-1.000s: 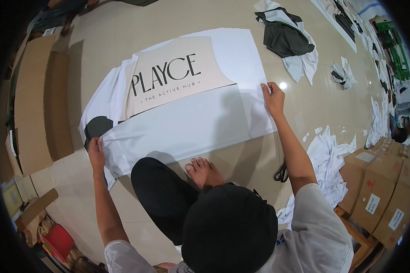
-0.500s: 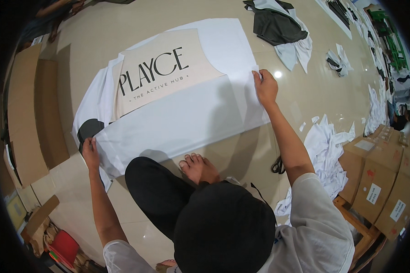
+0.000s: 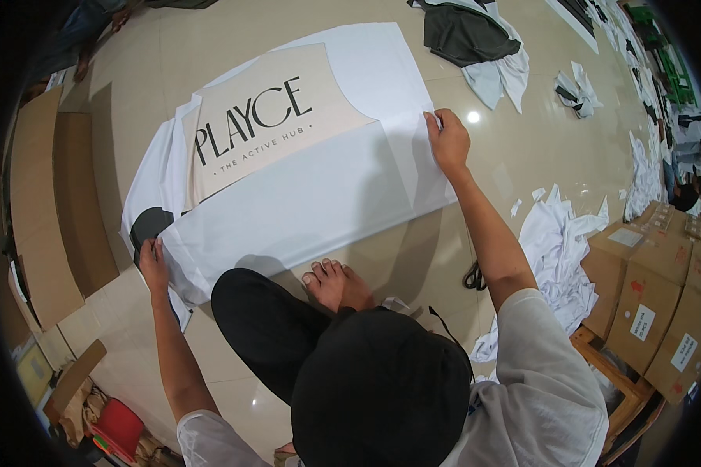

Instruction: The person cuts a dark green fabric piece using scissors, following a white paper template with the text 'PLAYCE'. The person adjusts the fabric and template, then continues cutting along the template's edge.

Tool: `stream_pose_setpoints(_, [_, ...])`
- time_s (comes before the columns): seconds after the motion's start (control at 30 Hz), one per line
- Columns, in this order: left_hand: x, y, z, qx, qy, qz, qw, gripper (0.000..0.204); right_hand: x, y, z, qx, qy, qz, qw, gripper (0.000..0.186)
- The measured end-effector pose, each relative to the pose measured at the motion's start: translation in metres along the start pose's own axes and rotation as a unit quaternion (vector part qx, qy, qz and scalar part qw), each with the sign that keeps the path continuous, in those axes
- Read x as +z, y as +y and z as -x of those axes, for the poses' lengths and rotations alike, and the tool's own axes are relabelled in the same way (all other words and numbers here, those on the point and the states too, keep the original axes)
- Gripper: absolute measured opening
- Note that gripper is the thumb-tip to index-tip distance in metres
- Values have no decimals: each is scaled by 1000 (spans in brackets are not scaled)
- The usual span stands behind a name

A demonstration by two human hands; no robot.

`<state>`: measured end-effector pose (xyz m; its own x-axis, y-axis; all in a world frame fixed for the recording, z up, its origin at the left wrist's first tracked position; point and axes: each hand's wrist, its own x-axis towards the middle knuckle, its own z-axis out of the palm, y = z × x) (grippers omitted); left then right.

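A broad white fabric sheet [image 3: 311, 206] lies spread on the floor in front of me. On it rests a cream, curved-edged fabric panel [image 3: 261, 128] with dark printed lettering. At the sheet's lower left corner my left hand [image 3: 154, 266] has its fingers closed on the edge, beside a dark grey patch [image 3: 151, 223]. My right hand [image 3: 449, 144] pinches the sheet's right edge between thumb and fingers. My bare foot [image 3: 337, 286] stands just below the near edge of the sheet.
Black-handled scissors [image 3: 473, 276] lie right of my foot. Crumpled white cloth [image 3: 553, 257] is heaped by stacked cartons [image 3: 639, 288] at right. Dark and white fabric pieces [image 3: 475, 47] lie at the far right. An open cardboard box [image 3: 54, 210] stands at left. Another person's foot [image 3: 83, 68] shows at the top left.
The whole view has shifted slightly, with the sheet now a little higher and further left in the picture. Both hands stay at the same edges of the sheet.
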<state>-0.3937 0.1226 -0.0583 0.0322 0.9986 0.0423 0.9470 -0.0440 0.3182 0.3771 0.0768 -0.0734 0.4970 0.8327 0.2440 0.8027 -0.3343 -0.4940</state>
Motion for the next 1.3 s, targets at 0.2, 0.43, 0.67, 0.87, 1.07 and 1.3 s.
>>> stream_pose_setpoints(0.2, [-2,12,2,33,63,-85,994,28,-5,-5,5,22,-10,-7,1000,34])
stream_pose_setpoints(0.43, [9,105,69,105,3,-22,994,38,-46,-2,58,68,-61,-8,996,40])
stream_pose_setpoints(0.67, [29,77,181,-62,-37,185,980,38,-55,16,107,20,-41,23,999,34])
stream_pose_setpoints(0.87, [31,83,204,-18,-29,176,984,50,-52,32,115,-34,11,20,999,30])
stream_pose_setpoints(1.07, [36,64,207,63,-36,98,993,45,-49,30,117,-77,55,2,995,28])
stream_pose_setpoints(1.3, [27,92,208,48,-39,115,991,44,-53,36,119,-78,56,14,995,30])
